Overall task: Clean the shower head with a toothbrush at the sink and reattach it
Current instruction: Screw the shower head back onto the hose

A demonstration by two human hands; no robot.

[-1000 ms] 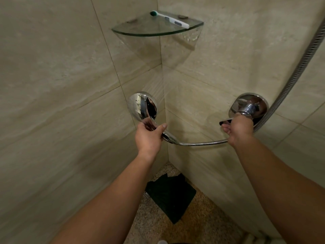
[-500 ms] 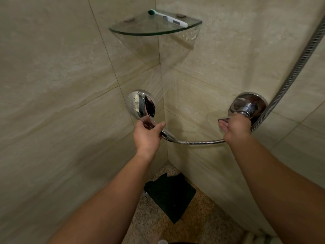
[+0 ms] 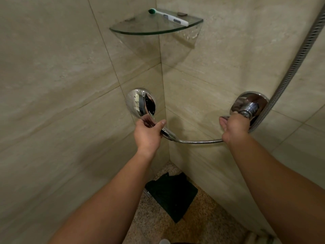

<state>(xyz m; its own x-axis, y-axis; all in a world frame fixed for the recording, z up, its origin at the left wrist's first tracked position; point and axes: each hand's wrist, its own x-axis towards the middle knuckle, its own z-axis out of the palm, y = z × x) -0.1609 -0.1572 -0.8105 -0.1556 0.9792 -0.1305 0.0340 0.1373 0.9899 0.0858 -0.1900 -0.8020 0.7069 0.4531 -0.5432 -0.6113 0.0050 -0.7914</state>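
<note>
In a tiled shower corner, my left grip [image 3: 147, 133] clamps the chrome shower head [image 3: 140, 103] by its handle; my right grip [image 3: 233, 125] clasps the valve lever [image 3: 225, 117]. The toothbrush [image 3: 168, 16] lies on the glass shelf [image 3: 154, 31] above.

A glass corner shelf [image 3: 133, 30] is fixed where the two tiled walls meet. A toothbrush [image 3: 168, 16] lies flat on it, green head toward the back corner, white handle reaching the front right edge. On the speckled floor [image 3: 202, 217], a dark cloth [image 3: 171, 194] lies in the corner.
</note>
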